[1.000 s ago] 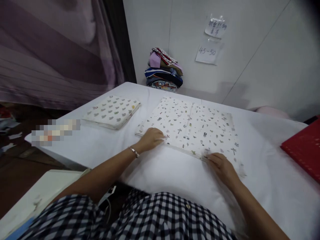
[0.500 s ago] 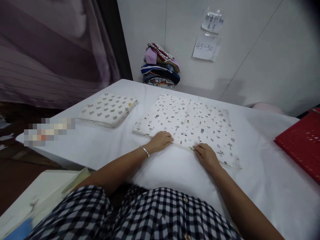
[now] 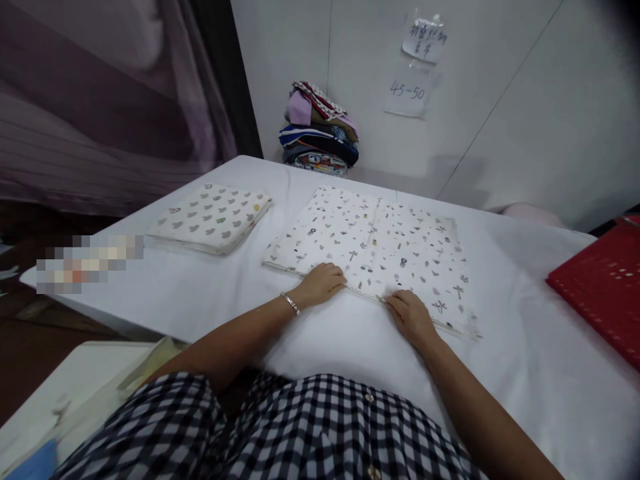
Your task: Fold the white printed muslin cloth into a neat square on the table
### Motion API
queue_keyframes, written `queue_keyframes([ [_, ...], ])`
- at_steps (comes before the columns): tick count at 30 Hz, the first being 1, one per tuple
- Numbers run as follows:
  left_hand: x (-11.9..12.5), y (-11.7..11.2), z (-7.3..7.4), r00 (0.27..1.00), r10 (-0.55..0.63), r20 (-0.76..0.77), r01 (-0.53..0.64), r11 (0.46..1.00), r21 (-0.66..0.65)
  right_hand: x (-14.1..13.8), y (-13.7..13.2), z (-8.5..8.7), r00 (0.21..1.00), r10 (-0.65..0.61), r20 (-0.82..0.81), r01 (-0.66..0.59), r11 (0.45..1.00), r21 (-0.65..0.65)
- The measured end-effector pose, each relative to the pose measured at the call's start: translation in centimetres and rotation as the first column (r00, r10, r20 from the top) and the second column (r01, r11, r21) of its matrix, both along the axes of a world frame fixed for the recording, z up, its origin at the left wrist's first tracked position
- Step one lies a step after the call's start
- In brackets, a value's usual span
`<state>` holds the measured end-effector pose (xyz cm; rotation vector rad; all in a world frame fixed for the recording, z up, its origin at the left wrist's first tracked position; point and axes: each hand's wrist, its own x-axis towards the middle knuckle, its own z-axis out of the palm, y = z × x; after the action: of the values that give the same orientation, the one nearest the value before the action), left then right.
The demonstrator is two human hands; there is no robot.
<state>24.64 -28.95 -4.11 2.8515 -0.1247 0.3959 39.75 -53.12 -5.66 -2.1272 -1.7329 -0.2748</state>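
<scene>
A white cloth printed with small palm trees and other motifs lies folded flat on the white-covered table, a crease running down its middle. Along its near edge, my left hand, with a silver bracelet at the wrist, has its fingers closed on the border left of the crease. My right hand pinches the same edge a little to the right. To the left rests a second folded cloth, white with grey leaf-like prints, touched by neither hand.
Folded fabrics are stacked against the wall behind the table. A red perforated item lies at the right edge. A blurred-out patch covers the table's left corner. At lower left stands a pale surface.
Both hands stay at the cloth's near edge, with the right hand shifted very slightly. The whole view has moved a little; the cloths lie as before.
</scene>
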Motion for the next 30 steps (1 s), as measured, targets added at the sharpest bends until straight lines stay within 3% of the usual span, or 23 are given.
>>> queue_keyframes([
  [4, 1.0, -1.4, -0.3, 0.998, -0.062, 0.009, 0.062, 0.998, -0.001, -0.3, 0.2, 0.4, 0.999, -0.018, -0.027, 0.018, 1.000, -0.014],
  [7, 1.7, -2.2, -0.5, 0.997, -0.073, 0.024, 0.074, 0.997, -0.018, 0.3, -1.3, 0.9, 0.998, -0.011, -0.063, 0.010, 1.000, -0.018],
  [14, 2.3, -2.2, -0.3, 0.995, -0.088, 0.042, 0.091, 0.992, -0.082, 4.2, -11.1, 1.3, 0.968, -0.237, -0.085, 0.236, 0.972, -0.017],
  [17, 3.2, -3.5, 0.0, 0.994, -0.104, 0.011, 0.105, 0.991, -0.082, 4.8, -13.3, 1.3, 0.961, -0.259, -0.098, 0.258, 0.966, -0.027],
  [24, 6.7, -8.1, 0.6, 0.983, -0.179, -0.047, 0.176, 0.983, -0.054, 3.8, -11.1, 1.8, 0.965, -0.254, -0.060, 0.251, 0.967, -0.043],
  [30, 8.0, -9.9, 0.6, 0.980, -0.188, -0.066, 0.188, 0.982, -0.014, 4.4, -11.0, 1.3, 0.972, -0.234, -0.021, 0.233, 0.972, -0.037],
])
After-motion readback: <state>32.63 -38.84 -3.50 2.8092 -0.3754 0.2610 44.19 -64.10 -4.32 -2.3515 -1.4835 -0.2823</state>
